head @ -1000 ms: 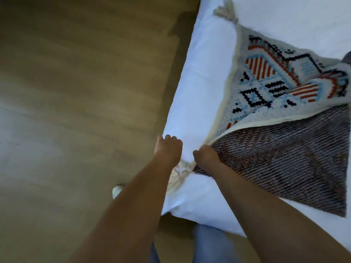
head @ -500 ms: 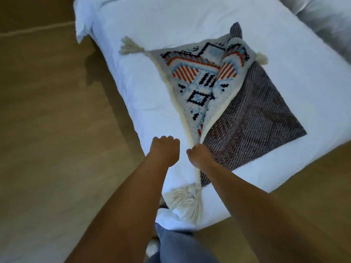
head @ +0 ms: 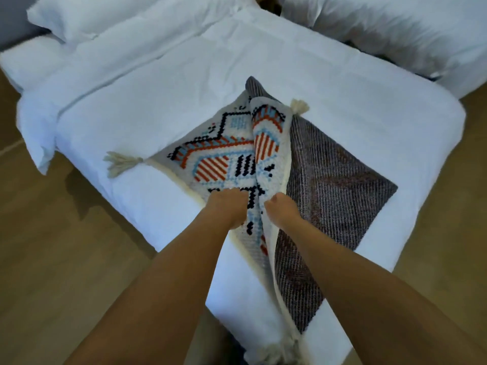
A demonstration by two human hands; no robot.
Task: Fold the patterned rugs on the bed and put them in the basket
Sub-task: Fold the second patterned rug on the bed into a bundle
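Filling the view from nine to three o'clock: a wide white padded bed (head: 342, 88), with plump white pillows (head: 105, 25) at eleven and one o'clock. Lying corner-on in the middle of it: the cream woven rug with orange, blue and black geometric pattern (head: 210, 159), face up toward nine o'clock and dark grey ribbed backing (head: 337, 185) up toward four, with a raised patterned flap between. No basket in view.

Judged as mid-fold, crease not yet set. Right hand (head: 283, 210), at the rug's centre, curled round the flap's cream edge and pinching it. Left hand (head: 226, 209), just beside it toward nine o'clock, knuckled down on the patterned face; cannot tell whether clutching the weave or only pressing.

For a clean fold:
- Anchor the flat face with the left hand.
- Lift the flap just clear of the bed rather than dragging it.
- Lay edge onto edge before letting go.
- Match up the cream yarn tassels (head: 121, 163) at the corners as a check on squareness.
- Smooth outward from the crease, as the weave looks thick and likely to spring back.
- Avoid tugging toward six o'clock, where the corner overhangs the mattress and probably slides off easily.
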